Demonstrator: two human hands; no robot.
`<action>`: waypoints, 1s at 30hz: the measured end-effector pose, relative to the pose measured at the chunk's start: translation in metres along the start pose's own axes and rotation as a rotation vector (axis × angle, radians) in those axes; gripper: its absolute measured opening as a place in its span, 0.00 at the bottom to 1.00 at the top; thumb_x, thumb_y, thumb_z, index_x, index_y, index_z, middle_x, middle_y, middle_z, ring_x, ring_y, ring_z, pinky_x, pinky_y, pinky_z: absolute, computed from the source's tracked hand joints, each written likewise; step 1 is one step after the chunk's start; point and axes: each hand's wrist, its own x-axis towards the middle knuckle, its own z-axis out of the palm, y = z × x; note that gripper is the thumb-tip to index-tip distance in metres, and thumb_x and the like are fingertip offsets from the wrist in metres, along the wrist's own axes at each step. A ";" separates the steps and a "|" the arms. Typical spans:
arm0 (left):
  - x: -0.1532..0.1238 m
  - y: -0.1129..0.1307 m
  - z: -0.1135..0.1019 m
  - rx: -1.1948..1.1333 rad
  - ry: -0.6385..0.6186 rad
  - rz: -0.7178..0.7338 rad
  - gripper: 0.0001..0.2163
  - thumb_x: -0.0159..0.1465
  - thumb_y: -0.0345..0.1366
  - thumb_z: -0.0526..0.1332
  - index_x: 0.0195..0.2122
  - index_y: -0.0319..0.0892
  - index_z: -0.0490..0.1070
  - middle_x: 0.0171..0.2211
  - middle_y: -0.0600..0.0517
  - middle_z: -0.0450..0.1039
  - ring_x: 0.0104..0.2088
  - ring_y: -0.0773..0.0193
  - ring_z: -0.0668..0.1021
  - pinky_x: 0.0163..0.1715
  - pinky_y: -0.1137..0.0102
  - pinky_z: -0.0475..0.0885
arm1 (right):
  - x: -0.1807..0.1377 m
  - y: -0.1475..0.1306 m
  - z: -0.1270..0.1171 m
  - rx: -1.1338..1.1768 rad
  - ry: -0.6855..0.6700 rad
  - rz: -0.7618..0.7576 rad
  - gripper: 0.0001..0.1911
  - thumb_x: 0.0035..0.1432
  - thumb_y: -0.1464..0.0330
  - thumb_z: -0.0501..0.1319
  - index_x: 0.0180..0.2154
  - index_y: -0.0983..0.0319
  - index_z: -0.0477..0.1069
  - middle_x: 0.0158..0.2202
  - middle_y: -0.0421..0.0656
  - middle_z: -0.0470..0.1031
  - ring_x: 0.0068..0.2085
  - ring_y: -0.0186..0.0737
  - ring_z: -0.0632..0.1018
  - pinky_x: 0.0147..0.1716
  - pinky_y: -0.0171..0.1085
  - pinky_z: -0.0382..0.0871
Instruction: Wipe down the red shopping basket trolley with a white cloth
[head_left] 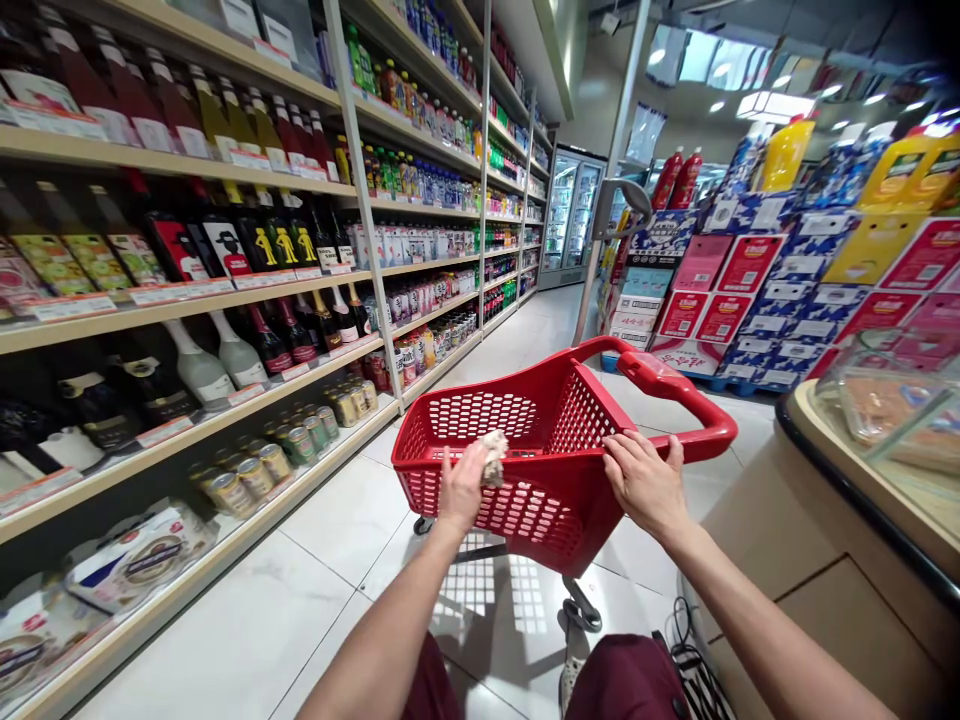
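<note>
A red plastic shopping cart stands side-on in front of me, its looped handle pointing right. Its perforated basket appears to have nothing in it. At the near rim, my left hand is closed on a crumpled, off-white cloth, which lies against the rim. Farther right, my right hand has its fingers curled over the cart's top edge near the handle. The tips of those fingers rest on the inner side of the rim.
Shelves of bottles and cans line the left side. Stacked drink cartons stand at the back right, behind a metal pole. A rounded counter is close on my right, with black cables on the floor beside it.
</note>
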 end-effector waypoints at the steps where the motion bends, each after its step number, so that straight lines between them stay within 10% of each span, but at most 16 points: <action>1: -0.003 -0.007 -0.002 0.017 0.001 -0.004 0.18 0.62 0.24 0.45 0.49 0.40 0.65 0.48 0.44 0.70 0.49 0.62 0.72 0.58 0.51 0.47 | 0.000 -0.003 0.001 0.000 0.003 -0.004 0.17 0.59 0.64 0.46 0.42 0.61 0.70 0.43 0.46 0.74 0.48 0.45 0.69 0.54 0.55 0.38; 7: -0.013 -0.012 0.000 -0.034 -0.051 0.099 0.16 0.62 0.26 0.47 0.50 0.42 0.63 0.50 0.48 0.68 0.52 0.64 0.68 0.58 0.53 0.49 | -0.001 -0.029 0.006 0.052 -0.055 -0.093 0.16 0.59 0.65 0.47 0.42 0.60 0.70 0.42 0.44 0.75 0.47 0.44 0.70 0.54 0.54 0.39; 13: -0.037 -0.077 -0.022 0.136 0.011 -0.198 0.18 0.61 0.24 0.46 0.49 0.42 0.65 0.47 0.45 0.71 0.49 0.60 0.72 0.57 0.48 0.47 | -0.006 -0.036 0.011 0.049 -0.062 -0.093 0.16 0.59 0.65 0.48 0.43 0.61 0.70 0.44 0.45 0.74 0.48 0.45 0.69 0.54 0.55 0.40; 19: -0.042 -0.069 -0.016 0.075 -0.059 -0.026 0.20 0.60 0.24 0.47 0.51 0.45 0.63 0.51 0.48 0.67 0.52 0.63 0.69 0.58 0.51 0.46 | -0.004 -0.053 0.018 0.079 -0.096 -0.140 0.16 0.59 0.65 0.47 0.42 0.58 0.71 0.43 0.44 0.74 0.47 0.44 0.70 0.54 0.55 0.41; 24: -0.053 -0.103 -0.031 0.173 -0.015 -0.327 0.18 0.60 0.24 0.45 0.49 0.43 0.65 0.49 0.46 0.69 0.49 0.58 0.71 0.56 0.44 0.44 | -0.008 -0.052 0.021 0.058 -0.079 -0.142 0.16 0.58 0.66 0.48 0.44 0.60 0.69 0.45 0.45 0.73 0.49 0.46 0.68 0.54 0.55 0.41; 30: -0.047 -0.081 -0.020 0.092 -0.067 -0.059 0.19 0.60 0.24 0.46 0.51 0.44 0.63 0.51 0.47 0.67 0.52 0.61 0.69 0.57 0.47 0.45 | -0.009 -0.059 0.022 0.045 -0.089 -0.110 0.17 0.58 0.65 0.47 0.44 0.61 0.69 0.45 0.47 0.72 0.48 0.46 0.68 0.54 0.54 0.42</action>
